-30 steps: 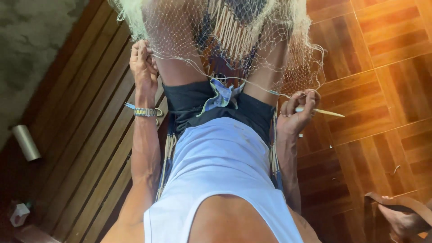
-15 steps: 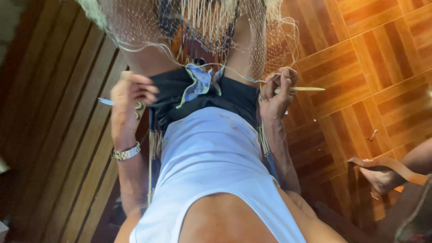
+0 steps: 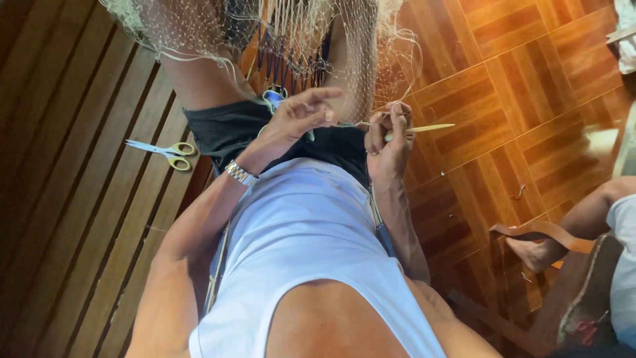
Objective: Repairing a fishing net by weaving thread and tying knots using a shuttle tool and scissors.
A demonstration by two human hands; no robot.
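Note:
A pale fishing net [image 3: 199, 26] hangs over my knees and lap at the top of the view. My left hand [image 3: 301, 114] is at the net's lower edge in front of my dark shorts [image 3: 225, 129], with thumb and fingers pinched on a strand of mesh and the index finger stretched out. Just to its right, my right hand [image 3: 386, 142] grips a thin wooden netting needle [image 3: 427, 127] that points right, and it also touches the net's edge. A metal watch [image 3: 240, 174] is on my left wrist.
Yellow-handled scissors [image 3: 165, 152] lie on the dark slatted wooden floor [image 3: 73, 219] to my left. Parquet flooring [image 3: 503, 86] is to the right. Another person's bare leg and foot [image 3: 530, 250] rest by a curved brown strap [image 3: 543, 230] at the right edge.
My left hand has moved from beside my left thigh across to the middle, up to the net's edge. The right hand has kept hold of the needle. The view has shifted.

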